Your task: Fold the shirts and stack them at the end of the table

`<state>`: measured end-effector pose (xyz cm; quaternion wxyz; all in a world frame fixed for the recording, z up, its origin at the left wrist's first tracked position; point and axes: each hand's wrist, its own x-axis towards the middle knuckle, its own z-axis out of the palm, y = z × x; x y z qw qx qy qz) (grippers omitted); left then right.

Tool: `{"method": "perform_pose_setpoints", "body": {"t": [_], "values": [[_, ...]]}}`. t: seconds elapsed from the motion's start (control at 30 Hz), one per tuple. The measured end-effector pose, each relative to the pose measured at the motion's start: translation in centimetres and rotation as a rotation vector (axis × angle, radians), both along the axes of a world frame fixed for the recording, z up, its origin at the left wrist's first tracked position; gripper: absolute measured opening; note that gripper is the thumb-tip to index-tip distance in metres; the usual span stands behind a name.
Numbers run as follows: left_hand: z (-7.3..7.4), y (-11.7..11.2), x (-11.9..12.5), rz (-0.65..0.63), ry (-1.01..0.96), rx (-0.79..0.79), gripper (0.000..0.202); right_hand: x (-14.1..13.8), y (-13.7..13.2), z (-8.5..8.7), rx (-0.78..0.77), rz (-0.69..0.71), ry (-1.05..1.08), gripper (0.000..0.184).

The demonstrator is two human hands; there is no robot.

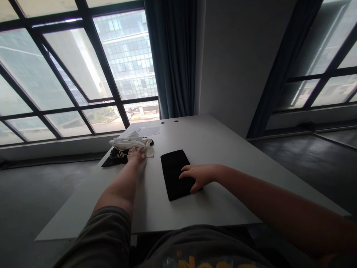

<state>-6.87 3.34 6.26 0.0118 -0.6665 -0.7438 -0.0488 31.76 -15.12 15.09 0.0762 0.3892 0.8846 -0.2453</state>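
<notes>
A flat black rectangular item [174, 175], which looks like neatly folded cloth, lies on the white table [223, 149] in front of me. My right hand [199, 175] rests over its right side, fingers apart and thumb toward the near edge. Farther off to the left, my left hand [136, 153] reaches to a loose pile, its fingers spread against it. Crumpled white fabric or soft wrapping [129, 140] forms the top of the pile. Under and beside it is a black bag [114, 157] with pale markings. Fine detail of the left fingertips is unclear.
Papers [149, 131] lie behind the pile near the table's far left corner. Two small round dark objects or holes [176, 121] show at the far edge. Beyond stand a window with a tilted pane [78, 63], a blue curtain [178, 59] and a wall.
</notes>
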Motion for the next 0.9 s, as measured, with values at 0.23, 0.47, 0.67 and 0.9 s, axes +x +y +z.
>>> {"method": "perform_pose_setpoints", "body": {"t": [0.23,0.47,0.67,0.9], "values": [[-0.9,3.3,1.9,-0.086,0.101,0.034,0.092,-0.1,1.2,-5.2,0.010,-0.038,-0.005,0.106],[-1.5,5.9,1.4,0.063,0.067,0.039,0.092,1.0,1.1,-8.5,-0.062,-0.045,0.174,0.097],[-2.9,6.3,-0.3,0.268,-0.008,0.039,0.072,2.1,-0.6,-12.2,0.124,-0.126,0.421,0.072],[0.6,7.4,-3.3,0.101,0.019,0.087,0.040,2.4,-0.5,-12.1,0.059,-0.149,0.479,0.066]]}}
